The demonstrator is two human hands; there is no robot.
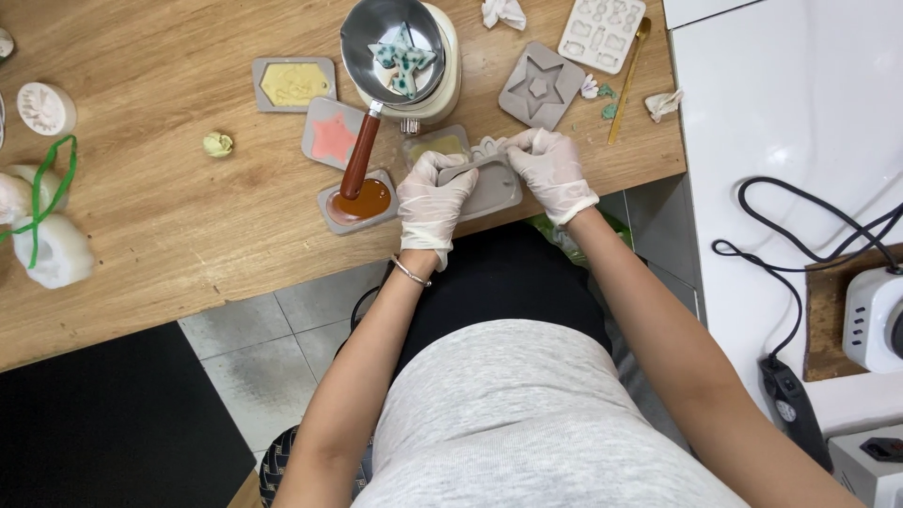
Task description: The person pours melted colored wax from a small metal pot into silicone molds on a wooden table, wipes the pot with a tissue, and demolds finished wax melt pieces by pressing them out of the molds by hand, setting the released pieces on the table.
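while both gloved hands' fingers pinch it, left hand (433,202) and right hand (553,169) flex a grey mould (489,183) lying left-to-right.

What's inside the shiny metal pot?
Inside the metal pot lie pale star-shaped pieces with green speckles. They cover part of the pot's bottom, so anything beneath them is hidden.

Wooden table (169,235) carries roughly 6 grey moulds (293,84), a melting pot (414,66), a gold spoon (628,80).
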